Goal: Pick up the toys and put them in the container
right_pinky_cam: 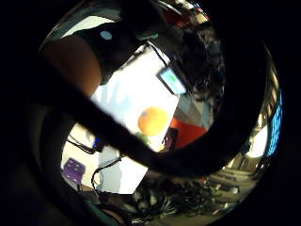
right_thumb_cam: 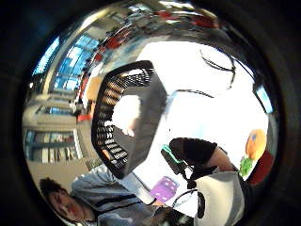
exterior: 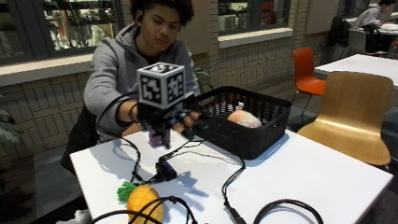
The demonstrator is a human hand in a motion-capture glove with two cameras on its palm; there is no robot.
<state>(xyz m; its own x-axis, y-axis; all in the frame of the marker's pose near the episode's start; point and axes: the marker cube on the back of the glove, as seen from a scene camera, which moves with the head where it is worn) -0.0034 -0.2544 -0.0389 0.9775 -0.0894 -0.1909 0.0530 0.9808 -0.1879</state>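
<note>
We're partway thru: one pinkish soft toy [exterior: 244,119] already sits in the black basket [exterior: 245,135], while the orange pineapple toy [exterior: 143,201] lies on the white table [exterior: 323,177] near the front edge, well apart from the basket, and a small purple toy [exterior: 167,171] lies on the table btw the two. Our gloved right hand [exterior: 167,120] hangs above the table just beside the basket; we can't tell if it's holding anything, so at least two toys look left to go.

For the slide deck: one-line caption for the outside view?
Gloved right hand raised above the white table, beside a black basket already holding a plush toy; pineapple toy awaits.
</note>
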